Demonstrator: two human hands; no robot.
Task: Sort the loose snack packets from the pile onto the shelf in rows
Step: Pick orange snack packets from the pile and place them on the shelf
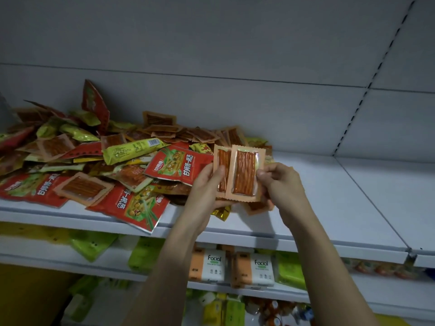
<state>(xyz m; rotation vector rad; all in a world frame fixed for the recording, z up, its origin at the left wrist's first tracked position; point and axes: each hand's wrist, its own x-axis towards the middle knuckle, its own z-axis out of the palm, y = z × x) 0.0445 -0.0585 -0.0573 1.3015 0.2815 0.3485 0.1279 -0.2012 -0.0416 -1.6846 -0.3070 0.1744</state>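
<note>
While the two clear-windowed orange packets of red snack sticks [237, 172] are kept upright and overlapping above the white metal shelf [329, 196], their left edge is pinched by the left hand [207, 184], thumb in front and fingers curled behind. The right edge is pinched by the right hand [280, 180]. The loose heap of red, green and orange snack packets [94, 161] is spread over the shelf's left part. Both forearms are raised from below.
</note>
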